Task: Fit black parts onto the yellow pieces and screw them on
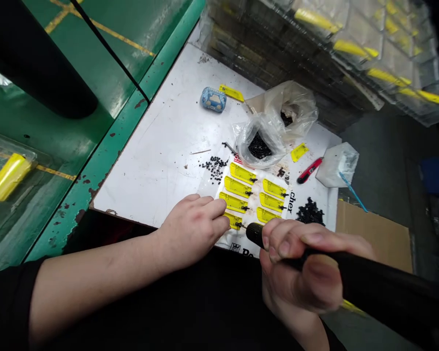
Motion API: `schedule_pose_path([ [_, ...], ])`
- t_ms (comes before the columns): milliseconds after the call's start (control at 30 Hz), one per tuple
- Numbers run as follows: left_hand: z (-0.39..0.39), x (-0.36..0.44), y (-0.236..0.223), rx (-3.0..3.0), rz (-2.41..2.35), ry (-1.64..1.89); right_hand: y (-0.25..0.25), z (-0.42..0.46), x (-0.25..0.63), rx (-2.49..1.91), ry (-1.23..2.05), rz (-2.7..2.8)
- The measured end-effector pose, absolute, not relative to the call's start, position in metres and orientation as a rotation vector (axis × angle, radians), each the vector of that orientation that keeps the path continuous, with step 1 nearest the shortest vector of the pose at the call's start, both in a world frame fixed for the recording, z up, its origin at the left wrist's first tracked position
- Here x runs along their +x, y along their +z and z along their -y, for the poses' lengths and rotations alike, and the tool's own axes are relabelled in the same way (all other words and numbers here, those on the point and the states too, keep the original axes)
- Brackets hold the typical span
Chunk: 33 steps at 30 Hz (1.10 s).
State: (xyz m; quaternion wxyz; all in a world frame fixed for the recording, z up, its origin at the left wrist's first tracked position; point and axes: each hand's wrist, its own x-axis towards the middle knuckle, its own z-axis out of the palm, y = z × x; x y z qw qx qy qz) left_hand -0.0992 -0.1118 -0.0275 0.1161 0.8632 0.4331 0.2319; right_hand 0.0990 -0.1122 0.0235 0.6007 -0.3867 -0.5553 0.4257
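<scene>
My right hand (pixel 300 258) is wrapped round a black power screwdriver (pixel 255 235), whose thin bit points left. The bit's tip meets a small black piece at the right end of the nearest yellow plastic part (pixel 235 220). My left hand (pixel 195 226) is closed, its curled fingers at the left end of that same part; the fingertips are partly hidden. Further yellow plastic parts (pixel 237 186) lie in two columns on a printed white sheet (pixel 225 242), with black pieces at their right ends.
Loose small black screws (pixel 215 168) lie left of the sheet. Behind it stand an open plastic bag (pixel 247 146) of black bits and a second bag (pixel 307 105). A red cutter (pixel 309 170), a pile of black pieces (pixel 310 212), a blue case (pixel 212 99) and stacked clear trays (pixel 351 48) surround it.
</scene>
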Motion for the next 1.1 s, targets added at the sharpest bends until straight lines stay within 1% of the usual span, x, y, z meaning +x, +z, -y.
schedule_pose_path([
  [33,0.112,-0.099,-0.028,2.529,-1.271,0.694,0.021,0.109,0.093,-0.825,0.897,1.229],
  [67,0.111,-0.099,-0.028,2.528,-1.274,0.71,0.02,0.105,0.09,-0.769,0.877,1.209],
  [200,0.11,-0.099,-0.031,2.523,-1.267,0.763,0.027,0.089,0.094,-0.699,1.092,1.185],
  [267,0.11,-0.1,-0.033,2.533,-1.254,0.774,0.036,0.085,0.102,-0.722,1.145,1.173],
  [500,0.112,-0.102,-0.036,2.573,-1.261,0.748,0.063,0.08,0.131,-0.918,0.948,1.327],
  [600,0.114,-0.102,-0.035,2.568,-1.281,0.75,0.064,0.086,0.154,-1.109,0.829,1.45],
  [700,0.115,-0.102,-0.035,2.558,-1.283,0.762,0.055,0.098,0.18,-1.349,0.586,1.745],
  [867,0.114,-0.102,-0.036,2.573,-1.295,0.78,0.019,0.121,0.208,-1.217,0.377,2.296],
  [1000,0.113,-0.103,-0.033,2.611,-1.291,0.797,-0.006,0.135,0.212,-1.246,0.186,2.426],
  [1100,0.115,-0.104,-0.031,2.622,-1.25,0.846,-0.014,0.142,0.21,-1.295,0.097,2.424],
])
